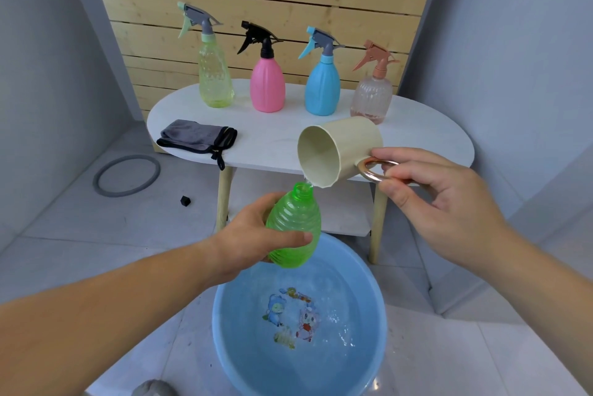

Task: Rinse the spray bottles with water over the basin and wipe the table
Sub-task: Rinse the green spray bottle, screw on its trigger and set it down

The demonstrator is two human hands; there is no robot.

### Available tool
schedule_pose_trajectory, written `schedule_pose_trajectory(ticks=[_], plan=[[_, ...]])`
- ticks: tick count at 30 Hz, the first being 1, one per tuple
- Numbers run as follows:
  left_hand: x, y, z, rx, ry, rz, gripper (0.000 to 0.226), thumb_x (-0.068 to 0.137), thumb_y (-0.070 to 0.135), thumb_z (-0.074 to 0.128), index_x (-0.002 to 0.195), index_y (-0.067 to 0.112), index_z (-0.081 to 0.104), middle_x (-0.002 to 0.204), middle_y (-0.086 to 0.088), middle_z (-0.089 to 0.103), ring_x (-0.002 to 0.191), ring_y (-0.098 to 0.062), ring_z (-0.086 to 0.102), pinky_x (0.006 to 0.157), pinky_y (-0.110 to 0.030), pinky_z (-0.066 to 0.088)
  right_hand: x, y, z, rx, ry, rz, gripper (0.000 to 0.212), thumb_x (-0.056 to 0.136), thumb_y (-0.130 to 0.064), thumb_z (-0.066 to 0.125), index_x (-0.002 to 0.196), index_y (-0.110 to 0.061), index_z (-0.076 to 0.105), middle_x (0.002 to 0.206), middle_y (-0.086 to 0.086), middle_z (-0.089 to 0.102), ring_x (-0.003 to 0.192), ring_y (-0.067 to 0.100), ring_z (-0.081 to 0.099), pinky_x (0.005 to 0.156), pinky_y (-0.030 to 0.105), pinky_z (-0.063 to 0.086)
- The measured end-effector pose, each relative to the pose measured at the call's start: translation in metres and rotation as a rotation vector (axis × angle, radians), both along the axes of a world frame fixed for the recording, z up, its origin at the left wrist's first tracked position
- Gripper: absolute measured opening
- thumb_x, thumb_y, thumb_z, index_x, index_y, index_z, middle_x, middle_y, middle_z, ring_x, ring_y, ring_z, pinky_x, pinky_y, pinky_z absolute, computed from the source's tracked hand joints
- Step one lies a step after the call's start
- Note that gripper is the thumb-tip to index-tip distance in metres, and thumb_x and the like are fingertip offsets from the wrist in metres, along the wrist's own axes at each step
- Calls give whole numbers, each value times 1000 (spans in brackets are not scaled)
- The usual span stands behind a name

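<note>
My left hand (253, 243) grips a green ribbed bottle (293, 225) with no spray head, held over the blue basin (224, 325), which holds water. My right hand (430, 193) holds a cream cup (349, 147) by its copper ring handle, tipped on its side with its lip at the bottle's open neck. A thin trickle of water runs from the lip to the neck. On the white oval table (423, 139) stand a yellow-green spray bottle (214, 74), a pink one (267, 84), a blue one (322, 86) and a clear pinkish one (372, 97). A folded grey cloth (195, 135) lies at the table's left front.
A grey ring (126, 175) and a small black cube (185, 200) lie on the tiled floor left of the table. A wooden slat panel stands behind the table. A lower shelf sits under the tabletop. A grey object shows at the bottom edge.
</note>
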State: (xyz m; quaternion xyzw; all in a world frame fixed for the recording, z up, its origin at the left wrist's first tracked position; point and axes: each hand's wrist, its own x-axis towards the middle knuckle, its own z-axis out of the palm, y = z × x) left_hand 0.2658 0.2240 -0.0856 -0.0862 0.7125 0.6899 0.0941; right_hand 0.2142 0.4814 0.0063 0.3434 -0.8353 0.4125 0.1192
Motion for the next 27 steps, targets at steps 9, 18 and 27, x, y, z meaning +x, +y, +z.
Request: schedule_pose_trajectory(ticks=[9,18,27], plan=[[0,-3,3,4,9,8,70,64,26,90,128,32,62,115,-2,75,104,-23,75,86,-49,63,-3,-1,-6,-114,-245,-93,15,93,-19,62,91,-26,75,109,-18,72,106,-3,63,94,12,45],[1,-8,5,6,15,36,69,63,27,89,127,30,62,114,-2,76,101,-23,76,79,-42,63,-16,14,-44,-124,-530,-220,17,94,-25,62,85,-20,76,86,2,76,90,19,72,96,41,53],[-3,0,3,-2,5,37,72,63,22,94,127,30,62,114,-1,77,102,-23,76,83,-45,64,-22,27,-59,291,-248,-66,8,88,-27,68,81,-28,72,121,-19,63,113,-1,56,101,23,43]])
